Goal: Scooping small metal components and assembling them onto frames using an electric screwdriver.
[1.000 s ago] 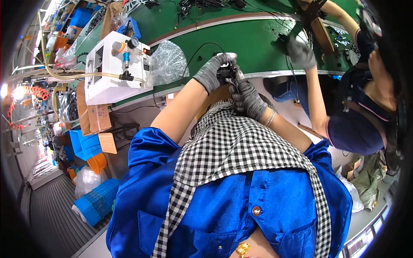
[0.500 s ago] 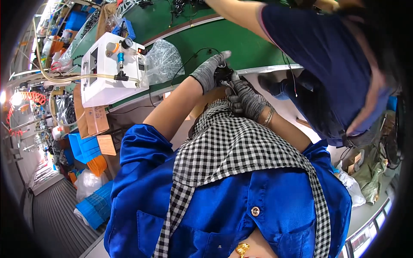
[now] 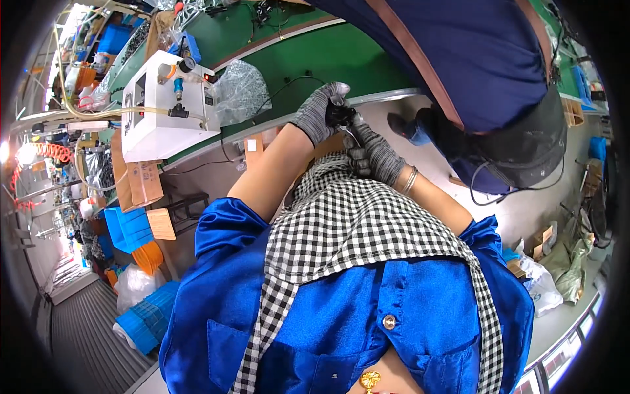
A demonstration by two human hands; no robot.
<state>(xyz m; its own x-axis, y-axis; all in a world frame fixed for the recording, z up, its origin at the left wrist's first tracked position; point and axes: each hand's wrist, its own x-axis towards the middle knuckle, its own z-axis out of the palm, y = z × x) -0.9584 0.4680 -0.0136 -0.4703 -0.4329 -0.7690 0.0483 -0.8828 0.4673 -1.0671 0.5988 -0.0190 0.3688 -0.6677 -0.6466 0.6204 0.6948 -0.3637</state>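
My left hand (image 3: pixel 319 115), in a grey knit glove, is closed around a small black part (image 3: pixel 339 116) just off the bench's near edge. A thin dark cable (image 3: pixel 298 79) runs from the bench top toward this hand. Gloved in the same way, my right hand (image 3: pixel 377 152) has its fingers curled round a slim shiny metal tool (image 3: pixel 352 136), whose upper end meets the black part. The tool's exact kind is not clear, since the fingers cover much of it.
Left on the green bench (image 3: pixel 328 56) stand a white machine (image 3: pixel 167 111) with a gauge and hose, and a clear plastic bag (image 3: pixel 241 92). A co-worker in dark blue (image 3: pixel 472 59) leans over the bench at right. Blue crates (image 3: pixel 125 228) and cartons (image 3: pixel 141 180) sit lower left.
The co-worker has leaned further across the bench, toward the left and nearer me. My hands stay together on the black part, with only slight shifts.
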